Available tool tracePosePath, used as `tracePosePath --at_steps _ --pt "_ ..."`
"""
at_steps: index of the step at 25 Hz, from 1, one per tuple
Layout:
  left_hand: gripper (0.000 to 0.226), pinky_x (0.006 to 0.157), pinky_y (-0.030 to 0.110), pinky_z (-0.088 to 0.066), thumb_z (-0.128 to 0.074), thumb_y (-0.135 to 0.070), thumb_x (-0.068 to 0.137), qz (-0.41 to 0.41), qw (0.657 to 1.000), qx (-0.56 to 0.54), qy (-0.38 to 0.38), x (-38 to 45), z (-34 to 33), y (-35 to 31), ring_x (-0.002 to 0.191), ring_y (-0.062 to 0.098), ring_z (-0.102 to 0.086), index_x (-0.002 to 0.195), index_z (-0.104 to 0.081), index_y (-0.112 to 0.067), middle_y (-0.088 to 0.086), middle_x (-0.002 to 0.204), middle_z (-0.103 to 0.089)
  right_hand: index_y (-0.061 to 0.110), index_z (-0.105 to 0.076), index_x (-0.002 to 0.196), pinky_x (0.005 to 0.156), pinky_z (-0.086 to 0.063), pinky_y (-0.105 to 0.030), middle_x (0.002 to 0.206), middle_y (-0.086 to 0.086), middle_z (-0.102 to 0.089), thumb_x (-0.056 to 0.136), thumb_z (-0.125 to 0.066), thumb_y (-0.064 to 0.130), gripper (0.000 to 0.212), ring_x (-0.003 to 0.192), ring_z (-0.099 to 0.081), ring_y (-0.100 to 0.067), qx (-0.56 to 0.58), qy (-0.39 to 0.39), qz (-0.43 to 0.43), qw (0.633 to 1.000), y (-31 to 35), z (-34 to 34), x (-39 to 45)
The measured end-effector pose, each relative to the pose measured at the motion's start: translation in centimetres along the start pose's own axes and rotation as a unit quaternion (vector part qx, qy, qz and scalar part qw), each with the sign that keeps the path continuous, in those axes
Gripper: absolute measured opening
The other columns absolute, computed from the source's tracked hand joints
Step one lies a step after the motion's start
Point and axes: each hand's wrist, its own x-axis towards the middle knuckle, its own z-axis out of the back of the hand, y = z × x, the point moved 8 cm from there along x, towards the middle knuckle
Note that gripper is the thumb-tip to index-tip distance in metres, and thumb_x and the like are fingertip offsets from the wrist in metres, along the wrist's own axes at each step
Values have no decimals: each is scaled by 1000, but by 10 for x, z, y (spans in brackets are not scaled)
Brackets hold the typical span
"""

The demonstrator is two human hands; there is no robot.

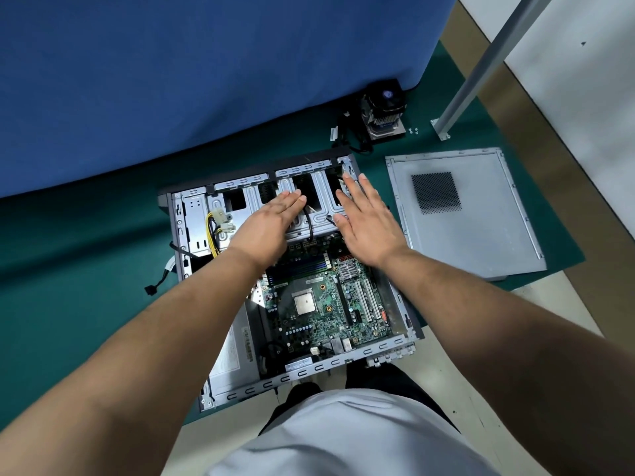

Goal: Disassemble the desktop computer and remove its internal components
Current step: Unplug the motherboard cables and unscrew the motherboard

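Open case (pixel 192 214) on green mat (pixel 86 269), frame centre.
Left hand (pixel 271 221) and right hand (pixel 364 221) are laid flat, fingers straight, on the drive cage (pixel 323 201); nothing is gripped.

The left hand (pixel 266 223) and right hand (pixel 366 221) cover part of the drive cage (pixel 319 187), hiding whatever lies beneath them. Whether the palms touch metal cannot be told. Motherboard (pixel 319 300) labels are too small to read. The blue cloth (pixel 171 80) runs off the top edge.

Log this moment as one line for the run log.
case open | cooler out | side panel off | left hand, right hand flat over drive cage
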Motion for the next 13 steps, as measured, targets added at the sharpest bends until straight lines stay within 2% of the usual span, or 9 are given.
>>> tracePosePath --at_steps 5,9,11,13 --pt "94 122 23 -4 -42 22 82 11 999 -35 13 -5 -6 -2 157 17 -8 163 -19 -19 0 170 -14 27 -2 164 121 6 -42 168 10 23 106 -21 58 69 151 30 -11 27 54 45 997 -3 -3 -16" --pt "75 127 36 -17 -45 6 93 7 998 -56 -5 -28 -7 -6 155 21 -21 161 -27 -20 0 168 -22 27 5 163 123 7 -41 166 10 29 106 -23 59 72 150 32 -11 -6 61 77 995 -6 -10 -52" --pt "66 126 42 -21 -47 -6 99 -9 999 -31 -24 -57 -10 -4 152 21 -28 160 -27 -24 0 166 -29 26 5 163 125 5 -42 165 10 31 107 -33 52 73 151 30 -12 1 52 81 995 -6 -11 -65" --pt "69 127 41 -13 -51 -14 99 -1 999 9 -43 -91 -11 7 153 18 -24 160 -24 -29 -3 166 -27 25 5 164 127 -5 -45 164 12 33 106 -47 33 78 155 21 -16 34 31 56 997 -6 -12 -75"
